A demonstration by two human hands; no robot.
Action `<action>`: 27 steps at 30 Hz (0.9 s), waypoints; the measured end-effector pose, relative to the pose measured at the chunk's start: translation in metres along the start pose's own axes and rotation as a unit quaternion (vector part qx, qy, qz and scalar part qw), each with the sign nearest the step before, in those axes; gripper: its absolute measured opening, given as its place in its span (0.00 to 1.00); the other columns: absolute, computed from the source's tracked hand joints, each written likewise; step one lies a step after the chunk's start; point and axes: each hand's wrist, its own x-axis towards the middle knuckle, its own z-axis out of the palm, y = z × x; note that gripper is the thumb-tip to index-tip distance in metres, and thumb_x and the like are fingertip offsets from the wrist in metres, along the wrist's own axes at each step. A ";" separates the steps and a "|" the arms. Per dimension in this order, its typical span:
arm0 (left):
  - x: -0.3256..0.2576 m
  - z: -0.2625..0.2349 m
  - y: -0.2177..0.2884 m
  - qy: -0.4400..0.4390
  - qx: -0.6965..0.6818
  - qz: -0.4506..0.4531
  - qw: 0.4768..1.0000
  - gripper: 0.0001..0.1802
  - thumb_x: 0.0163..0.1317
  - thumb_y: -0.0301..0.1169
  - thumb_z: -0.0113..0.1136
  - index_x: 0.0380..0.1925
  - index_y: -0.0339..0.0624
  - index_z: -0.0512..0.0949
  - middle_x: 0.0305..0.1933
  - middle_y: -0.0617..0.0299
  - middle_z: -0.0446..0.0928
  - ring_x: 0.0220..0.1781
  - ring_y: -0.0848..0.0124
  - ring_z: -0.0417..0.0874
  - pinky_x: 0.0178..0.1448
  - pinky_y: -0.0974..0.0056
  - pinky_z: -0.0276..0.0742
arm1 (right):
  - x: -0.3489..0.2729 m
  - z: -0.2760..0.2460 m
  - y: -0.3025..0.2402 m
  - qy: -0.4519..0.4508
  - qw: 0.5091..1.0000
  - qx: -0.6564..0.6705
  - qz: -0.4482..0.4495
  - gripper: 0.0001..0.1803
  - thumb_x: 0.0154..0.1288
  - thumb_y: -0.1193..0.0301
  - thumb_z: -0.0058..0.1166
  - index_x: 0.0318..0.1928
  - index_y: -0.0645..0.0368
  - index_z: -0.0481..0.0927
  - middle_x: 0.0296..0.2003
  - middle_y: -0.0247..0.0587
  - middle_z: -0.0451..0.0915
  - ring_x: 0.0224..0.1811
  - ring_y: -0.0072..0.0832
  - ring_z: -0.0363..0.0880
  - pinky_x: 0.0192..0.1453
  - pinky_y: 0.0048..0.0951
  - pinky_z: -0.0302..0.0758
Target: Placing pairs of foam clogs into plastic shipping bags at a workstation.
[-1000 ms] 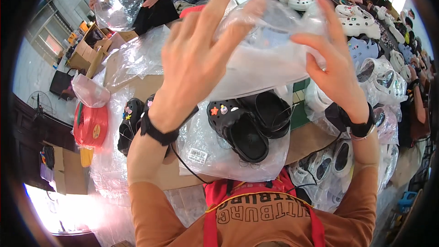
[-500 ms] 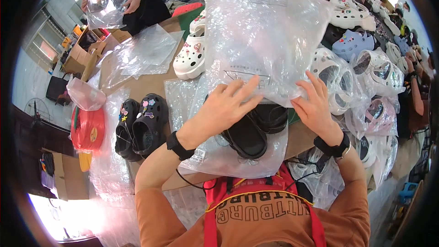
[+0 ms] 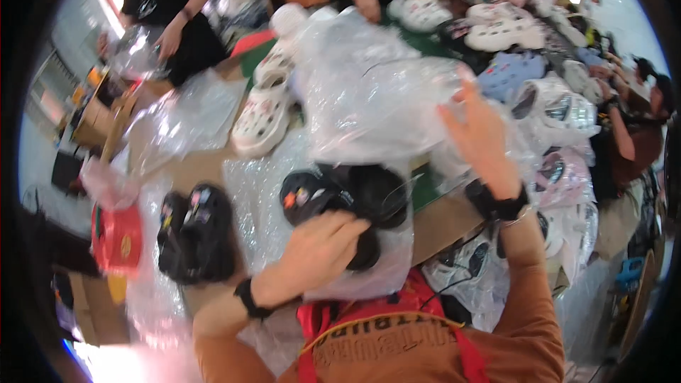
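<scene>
My left hand (image 3: 319, 252) is closed over the near part of a black clog (image 3: 366, 250), its fingers together and partly hiding the shoe. Beside and beyond that clog lies its black mate, and colourful charms (image 3: 305, 196) show on the dark upper. Both rest on a flat clear plastic bag (image 3: 266, 202). My right hand (image 3: 479, 135), blurred, is at the right edge of a large clear plastic bag (image 3: 376, 110), thumb and fingers apart. That bag lies rumpled beyond the black pair, over part of the white clogs.
White clogs with charms (image 3: 261, 120) stand left of the large bag. Another black pair (image 3: 198, 234) sits at left, near a red tape roll (image 3: 117, 241). Bagged clogs (image 3: 560, 110) pile up at right. Across the table, a person (image 3: 167, 10) handles a clear bag.
The large bag has shifted away and folded down, uncovering more of the black clogs. My left hand has moved from the bag down onto a clog; my right hand has moved farther away.
</scene>
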 end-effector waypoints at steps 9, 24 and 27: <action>-0.030 0.032 -0.007 -0.170 0.228 -0.115 0.952 0.27 0.54 0.48 0.56 0.33 0.29 0.76 0.29 0.49 0.75 0.32 0.54 0.76 0.37 0.56 0.72 | -0.044 0.045 -0.014 -0.163 0.977 0.072 -0.118 0.24 0.55 0.67 0.50 0.55 0.52 0.67 0.51 0.50 0.68 0.37 0.46 0.77 0.39 0.42 0.75; -0.058 0.019 -0.052 -0.089 -0.279 -0.501 0.814 0.10 0.53 0.34 0.55 0.27 0.38 0.72 0.33 0.53 0.73 0.36 0.61 0.75 0.40 0.59 0.71 | -0.104 0.103 -0.027 -0.350 0.875 0.328 0.060 0.24 0.63 0.61 0.35 0.55 0.62 0.65 0.46 0.60 0.72 0.50 0.52 0.70 0.54 0.41 0.67; -0.078 0.014 -0.061 0.084 -0.524 -0.552 0.644 0.09 0.54 0.32 0.53 0.33 0.43 0.69 0.32 0.61 0.75 0.31 0.67 0.78 0.32 0.62 0.76 | -0.118 0.114 -0.037 -0.414 0.847 0.328 0.053 0.24 0.62 0.62 0.35 0.55 0.63 0.66 0.46 0.61 0.72 0.50 0.53 0.70 0.53 0.44 0.67</action>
